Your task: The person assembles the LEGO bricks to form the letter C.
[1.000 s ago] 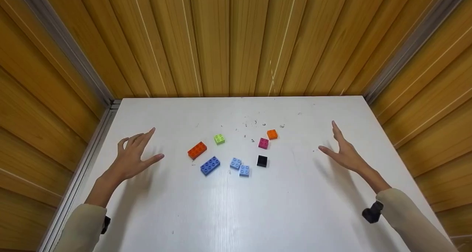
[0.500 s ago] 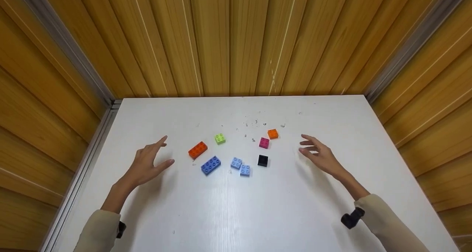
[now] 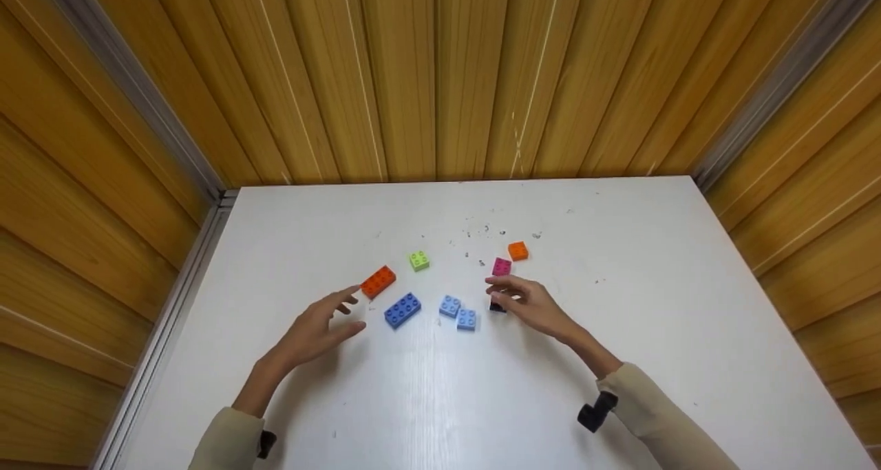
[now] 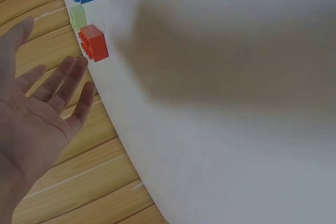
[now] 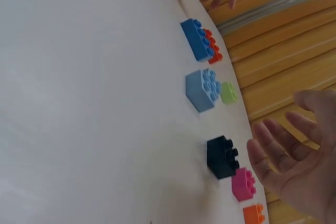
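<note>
My right hand (image 3: 533, 307) hovers over the black brick (image 3: 497, 306), which it partly hides in the head view. Its fingers are loosely bent with nothing between them; the right wrist view shows the black brick (image 5: 221, 157) apart from the hand (image 5: 294, 166). My left hand (image 3: 313, 329) is held above the table, thumb and fingers spread, near the red brick (image 3: 378, 282) and the dark blue brick (image 3: 402, 310). In the left wrist view the left hand (image 4: 42, 103) holds nothing. Two light blue bricks (image 3: 450, 306) lie corner to corner between the hands.
A lime green brick (image 3: 419, 261) lies behind the blue ones. The pink brick (image 3: 502, 266) and orange brick (image 3: 518, 251) sit behind the black one. Dark specks mark the white table (image 3: 427, 401), and wood-patterned panels (image 3: 406, 78) enclose it at the back and sides.
Both hands have moved inward over the table. The right hand has come left to the black brick, its fingers bending; the left hand has come right toward the red and dark blue bricks.
</note>
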The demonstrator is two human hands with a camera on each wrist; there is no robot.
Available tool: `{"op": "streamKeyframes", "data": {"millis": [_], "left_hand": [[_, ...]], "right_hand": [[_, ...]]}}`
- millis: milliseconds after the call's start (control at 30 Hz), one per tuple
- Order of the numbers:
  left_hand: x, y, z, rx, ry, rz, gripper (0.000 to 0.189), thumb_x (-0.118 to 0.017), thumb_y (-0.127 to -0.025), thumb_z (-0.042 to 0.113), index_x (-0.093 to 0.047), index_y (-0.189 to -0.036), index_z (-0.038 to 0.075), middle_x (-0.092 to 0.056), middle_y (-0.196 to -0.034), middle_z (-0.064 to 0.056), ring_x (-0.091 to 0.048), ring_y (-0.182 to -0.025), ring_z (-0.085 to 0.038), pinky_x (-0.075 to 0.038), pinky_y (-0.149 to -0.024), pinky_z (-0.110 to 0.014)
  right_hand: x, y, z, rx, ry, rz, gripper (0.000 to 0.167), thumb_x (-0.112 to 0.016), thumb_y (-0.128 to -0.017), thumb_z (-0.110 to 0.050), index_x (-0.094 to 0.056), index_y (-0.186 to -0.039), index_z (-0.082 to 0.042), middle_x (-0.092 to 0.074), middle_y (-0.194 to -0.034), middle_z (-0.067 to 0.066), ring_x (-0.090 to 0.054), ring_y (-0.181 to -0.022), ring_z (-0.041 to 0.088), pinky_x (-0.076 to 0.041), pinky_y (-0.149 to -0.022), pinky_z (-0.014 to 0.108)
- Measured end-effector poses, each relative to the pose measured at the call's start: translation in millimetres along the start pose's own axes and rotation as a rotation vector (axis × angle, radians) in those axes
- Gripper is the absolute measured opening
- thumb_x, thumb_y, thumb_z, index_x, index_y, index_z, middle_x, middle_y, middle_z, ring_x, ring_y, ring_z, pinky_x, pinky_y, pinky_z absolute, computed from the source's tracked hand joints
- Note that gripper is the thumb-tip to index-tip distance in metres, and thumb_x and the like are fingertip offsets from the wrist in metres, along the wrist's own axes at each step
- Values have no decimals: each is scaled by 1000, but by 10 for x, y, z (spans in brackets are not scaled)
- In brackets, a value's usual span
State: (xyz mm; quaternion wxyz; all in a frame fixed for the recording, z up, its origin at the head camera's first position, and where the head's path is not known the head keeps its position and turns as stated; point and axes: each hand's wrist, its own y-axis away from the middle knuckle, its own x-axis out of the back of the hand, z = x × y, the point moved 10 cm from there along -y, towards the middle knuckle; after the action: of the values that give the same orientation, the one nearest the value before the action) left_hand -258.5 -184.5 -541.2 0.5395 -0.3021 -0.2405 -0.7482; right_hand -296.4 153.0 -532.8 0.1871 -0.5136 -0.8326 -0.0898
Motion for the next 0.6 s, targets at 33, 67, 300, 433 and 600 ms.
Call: {"op": "streamKeyframes", "data": {"millis": [33, 67, 300, 433, 600], "left_hand": [[-32, 7, 1, 3, 12, -5, 62, -68, -98, 36, -47, -153, 15, -65, -136, -13, -62, -121, -31, -49, -104, -56], [-62, 14, 7, 2, 25, -11, 59, -68, -99, 34, -50, -151, 13, -66, -134, -13, -62, -121, -31, -49, -104, -56], [-263, 58, 38, -29, 102, -41, 48, -64, -101, 25, -55, -144, 6, -67, -130, -16, -63, -118, -33, -51, -101, -55], [-338, 28, 74, -61, 126, -22, 46, -64, -101, 21, -54, -143, 3, -66, -130, -19, -64, -116, -35, -53, -99, -54], [-380, -46, 86, -45, 89, 43, 45, -69, -98, 15, -57, -140, 3, -68, -126, -17, -66, -105, -28, -56, -93, -48]], "right_hand": [[-59, -52, -26, 10, -6, -15, 39, -60, -104, -15, -59, -136, 6, -65, -129, 30, -65, -116, 44, -55, -91, 20], [-115, -105, -48, 14, -4, -26, 39, -60, -104, -16, -59, -135, 7, -65, -130, 30, -65, -118, 45, -55, -91, 21], [-425, -470, -120, 69, 90, -91, 37, -62, -102, -19, -64, -130, 4, -69, -128, 23, -66, -119, 38, -56, -95, 39], [-597, -645, -120, 81, 123, -132, 35, -62, -102, -17, -64, -130, 4, -68, -129, 23, -65, -119, 38, -56, -97, 47], [-814, -806, -143, 94, 134, -189, 33, -63, -100, -12, -65, -129, 5, -67, -129, 23, -64, -121, 39, -55, -100, 49]]}}
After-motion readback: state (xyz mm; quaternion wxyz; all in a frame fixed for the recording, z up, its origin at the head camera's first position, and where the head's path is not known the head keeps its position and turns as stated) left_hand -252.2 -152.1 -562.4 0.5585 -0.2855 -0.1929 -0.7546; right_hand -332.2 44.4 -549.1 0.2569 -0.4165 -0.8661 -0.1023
